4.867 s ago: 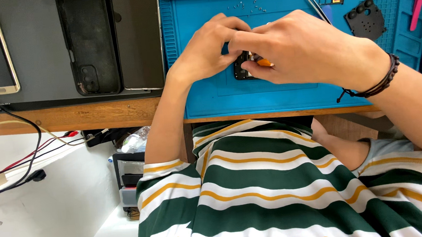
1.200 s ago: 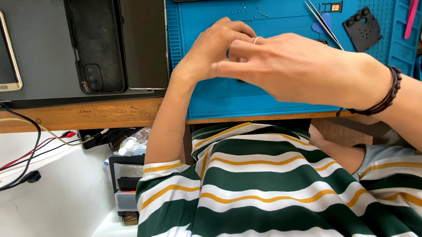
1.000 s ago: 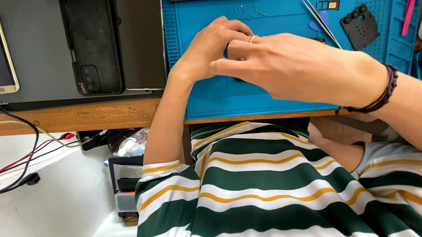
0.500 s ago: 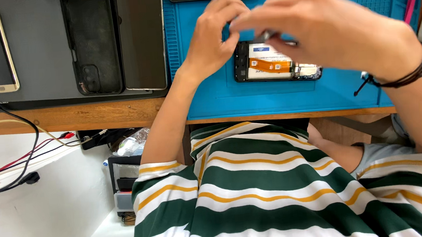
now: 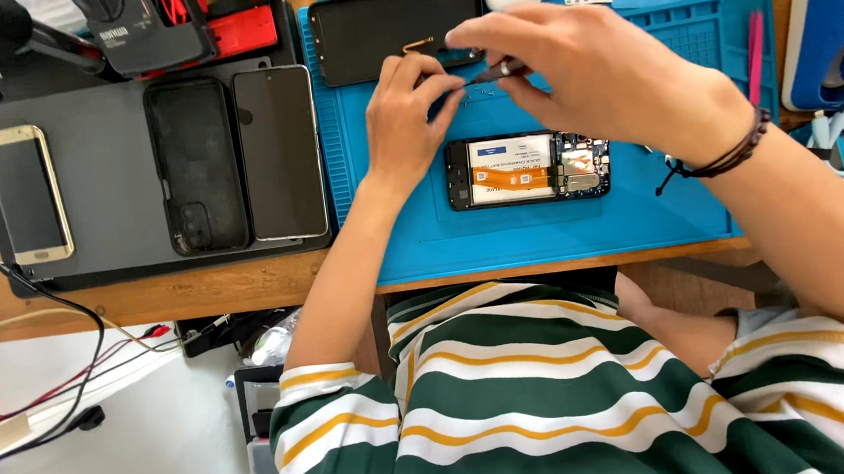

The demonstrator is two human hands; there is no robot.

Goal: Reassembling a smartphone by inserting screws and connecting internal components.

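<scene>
1. The blue mat (image 5: 413, 253) on the bench (image 5: 146, 299) carries an opened phone (image 5: 527, 169), back cover off, orange ribbon cable exposed. A slip of either hand onto it could tear that cable.
2. The black screen panel (image 5: 366, 36) lies beyond the hands, a small gold connector at its edge. Pulling too hard there could crack the panel or bend the connector.
3. The right hand (image 5: 600, 73) pinches slim tweezers (image 5: 489, 73), fingers closed tight on them; a jab could scratch the glass.
4. The left hand (image 5: 408, 118) has its fingers nearly closed at the tweezer tip. Whether it holds a tiny part I cannot tell; such a part could drop and be lost.
</scene>
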